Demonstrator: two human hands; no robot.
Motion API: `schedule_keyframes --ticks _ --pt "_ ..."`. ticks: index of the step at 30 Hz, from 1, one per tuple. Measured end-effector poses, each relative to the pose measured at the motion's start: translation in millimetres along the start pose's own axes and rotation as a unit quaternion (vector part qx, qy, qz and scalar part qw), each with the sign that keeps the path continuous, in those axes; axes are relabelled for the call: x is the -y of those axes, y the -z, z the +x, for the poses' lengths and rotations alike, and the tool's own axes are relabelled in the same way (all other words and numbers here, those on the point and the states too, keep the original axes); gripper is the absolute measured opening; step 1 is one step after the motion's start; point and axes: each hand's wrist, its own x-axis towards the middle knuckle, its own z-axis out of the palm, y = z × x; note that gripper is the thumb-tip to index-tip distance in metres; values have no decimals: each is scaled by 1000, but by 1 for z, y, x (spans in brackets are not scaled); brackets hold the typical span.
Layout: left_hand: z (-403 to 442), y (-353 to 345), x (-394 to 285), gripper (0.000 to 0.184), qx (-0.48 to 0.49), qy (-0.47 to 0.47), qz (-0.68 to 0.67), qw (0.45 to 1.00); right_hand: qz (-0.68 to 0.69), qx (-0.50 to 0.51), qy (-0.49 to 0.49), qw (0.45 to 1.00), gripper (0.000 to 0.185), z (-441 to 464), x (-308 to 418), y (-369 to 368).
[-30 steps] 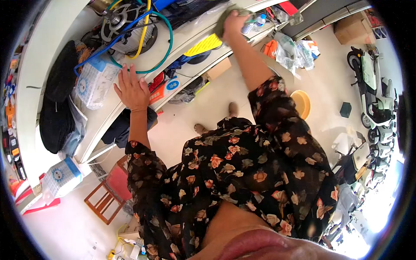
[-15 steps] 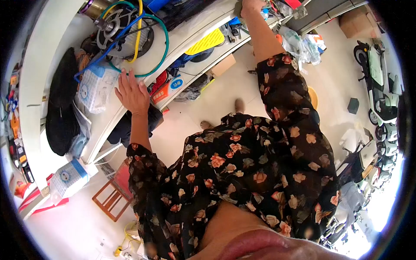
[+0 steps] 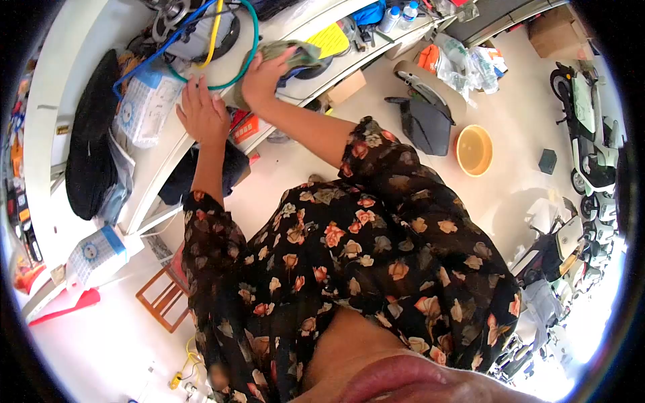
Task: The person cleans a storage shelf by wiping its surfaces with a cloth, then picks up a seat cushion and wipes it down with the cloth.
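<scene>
Green cloth [image 3: 300, 55] (rumpled), at shelf edge [image 3: 176, 148]

Bright wide-angle view with white glare at lower right, curved edges, and black corners.

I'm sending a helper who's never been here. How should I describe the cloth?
Start at the long white shelf and find the looped teal hose. Beside the hose, under the right hand, is a rumpled cloth. It is dull olive green, unlike the bright yellow piece nearby.
</scene>
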Motion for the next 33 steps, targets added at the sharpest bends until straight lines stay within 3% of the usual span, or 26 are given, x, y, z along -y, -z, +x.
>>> schedule_keyframes --ticks 2,5,6,7,8,9,10,14,18,19,23,25,27,29,30,32,33 --pt "-1 -3 1 50 24 4 15 1000 11 30 12 999 87 -31 -26 -21" --pt "-1 -13 5 50 35 -1 18 999 37 85 -14 996 87 -21 -11 3" --pt "0 -13 4 51 36 -5 12 999 36 88 23 995 86 -9 -22 5" --pt "-2 -11 2 51 37 -6 5 999 86 46 72 993 85 8 -31 5" --pt "-1 -3 -2 52 42 -11 -23 999 22 -23 118 993 85 37 -44 2" --pt "-4 4 -3 52 37 -20 -43 998 29 17 71 997 83 65 -35 21" --pt "-8 10 -3 52 30 -28 -60 997 -41 17 88 995 80 115 -74 12" --pt "-51 45 7 53 13 1 -79 997 161 -3 -68 985 70 194 -6 76" --pt "-132 62 30 51 2 62 -91 994 217 -25 -66 974 63 215 21 107" --pt "-135 56 7 51 9 83 -83 993 196 -30 -48 979 61 227 9 108" --pt "-188 53 4 55 37 149 -140 978 41 -85 125 988 68 172 -60 41" --pt "-194 53 -5 56 34 156 -160 974 19 -76 110 991 66 104 -60 13" --pt "-187 55 -15 56 27 170 -182 968 -48 -96 199 974 65 65 -99 -25" --pt "-181 59 -17 56 18 178 -196 964 8 -36 129 991 53 2 -82 -39" --pt "-178 58 -18 56 13 184 -200 962 65 -93 132 985 59 -40 -53 -51" --pt "-175 57 -19 55 7 196 -195 961 68 38 130 988 60 -85 -60 -41" --pt "-177 59 -20 55 -3 240 -228 944 39 179 117 976 55 -96 -71 -27"
